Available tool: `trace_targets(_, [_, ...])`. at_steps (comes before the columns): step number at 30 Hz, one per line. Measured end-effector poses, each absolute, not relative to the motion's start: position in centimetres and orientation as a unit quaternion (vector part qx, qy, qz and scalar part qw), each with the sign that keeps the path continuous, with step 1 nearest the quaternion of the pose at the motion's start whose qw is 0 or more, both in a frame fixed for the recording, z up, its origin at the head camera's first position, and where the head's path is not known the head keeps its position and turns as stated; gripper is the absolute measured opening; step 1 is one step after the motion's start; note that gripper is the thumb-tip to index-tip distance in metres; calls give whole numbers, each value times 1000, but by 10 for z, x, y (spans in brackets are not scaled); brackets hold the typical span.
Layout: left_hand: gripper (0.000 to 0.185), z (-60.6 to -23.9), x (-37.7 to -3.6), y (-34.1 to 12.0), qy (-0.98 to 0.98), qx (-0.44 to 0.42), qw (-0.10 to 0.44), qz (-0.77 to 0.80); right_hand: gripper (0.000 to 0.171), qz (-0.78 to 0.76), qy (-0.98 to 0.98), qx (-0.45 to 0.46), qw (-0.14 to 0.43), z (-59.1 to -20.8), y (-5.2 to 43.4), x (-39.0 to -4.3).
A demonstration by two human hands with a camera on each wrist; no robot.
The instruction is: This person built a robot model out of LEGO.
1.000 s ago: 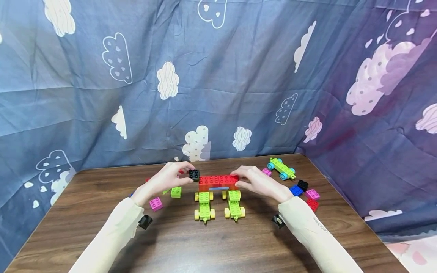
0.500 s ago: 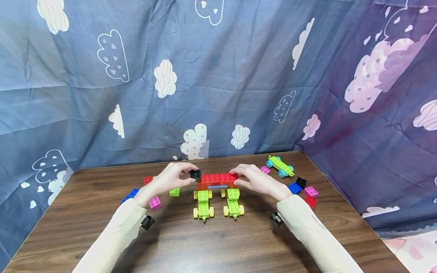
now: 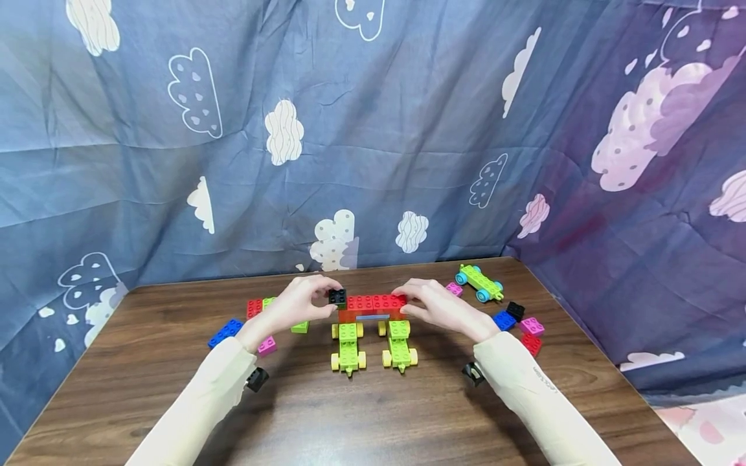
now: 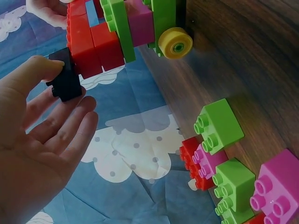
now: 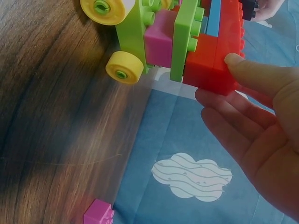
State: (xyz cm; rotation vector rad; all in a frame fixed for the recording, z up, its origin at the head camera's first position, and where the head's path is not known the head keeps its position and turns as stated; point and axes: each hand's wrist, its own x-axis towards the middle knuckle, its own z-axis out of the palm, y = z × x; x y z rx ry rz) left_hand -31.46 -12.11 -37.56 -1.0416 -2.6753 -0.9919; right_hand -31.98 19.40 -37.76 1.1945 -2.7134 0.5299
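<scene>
Pink brick (image 5: 160, 45) under chassis, wrist views only

Both arms are covered by long, close-fitting sleeves of a pale cream cloth, reaching to the wrists. Soft folds are seen along the left sleeve (image 3: 198, 401), which is plain. A short line of small dark lettering is printed on the right sleeve (image 3: 536, 395) near the forearm, too small to be read. A small black camera unit (image 3: 256, 378) is strapped under the left wrist, and a like black unit (image 3: 473, 373) is worn under the right wrist. Both hands are left bare
</scene>
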Motion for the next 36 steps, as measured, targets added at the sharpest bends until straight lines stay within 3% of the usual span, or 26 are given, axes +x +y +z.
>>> trace_targets(36, [36,-374,-311,-115,-901,-350,116,-229,27,168,-904,388,69,-377,193,-319])
